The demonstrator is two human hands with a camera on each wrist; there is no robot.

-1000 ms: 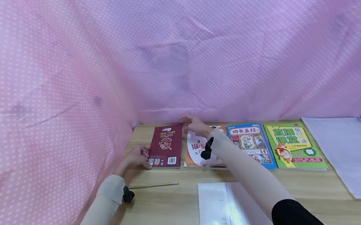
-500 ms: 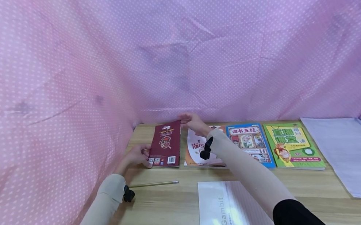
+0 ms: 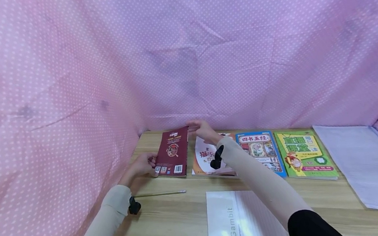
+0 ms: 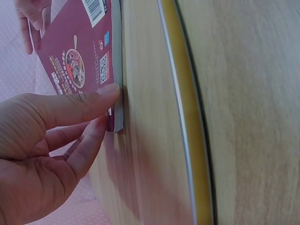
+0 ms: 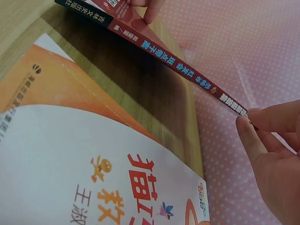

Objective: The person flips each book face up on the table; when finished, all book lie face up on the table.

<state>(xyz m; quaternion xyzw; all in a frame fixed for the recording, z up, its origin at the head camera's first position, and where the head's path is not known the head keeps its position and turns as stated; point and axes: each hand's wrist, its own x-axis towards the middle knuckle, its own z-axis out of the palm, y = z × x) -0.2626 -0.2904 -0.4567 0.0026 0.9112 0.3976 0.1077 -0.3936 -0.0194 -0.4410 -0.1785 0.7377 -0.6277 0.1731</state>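
pink dotted cloth walls in a wooden counter [image 3: 172,223] on three sides, so everything you work with lies in one row along the back edge. from the head view, you have the red book [image 3: 173,153] at the left end of that row, tipped up on its near edge with the back cover and barcode toward you. your left hand [image 3: 143,165] pinches its near left corner and your right hand [image 3: 202,129] pinches the far top corner, a hold at opposite corners that lets the book pivot without sliding. just beside it lie an orange book [image 3: 207,156], a blue book [image 3: 258,149] and a green book [image 3: 301,153], flat and face up, then white sheets [image 3: 362,157] at the right. a pencil [image 3: 160,193] lies near your left wrist, and a notebook [image 3: 236,220] sits nearest you, well apart from the row.

on the left wrist view, your thumb presses the cover at the red book [image 4: 77,56] corner while curled fingers [image 4: 70,140] back it from behind, so the left hand [image 4: 47,150] is clamped on it. the lower edge rests on the counter [image 4: 243,93], taking the weight.

on the right wrist view, the red book [image 5: 173,54] shows its spine, raised clear above the orange book [image 5: 70,140]. your right hand [image 5: 274,150] nips the corner between thumb and fingertip, a light grip that steers rather than carries.
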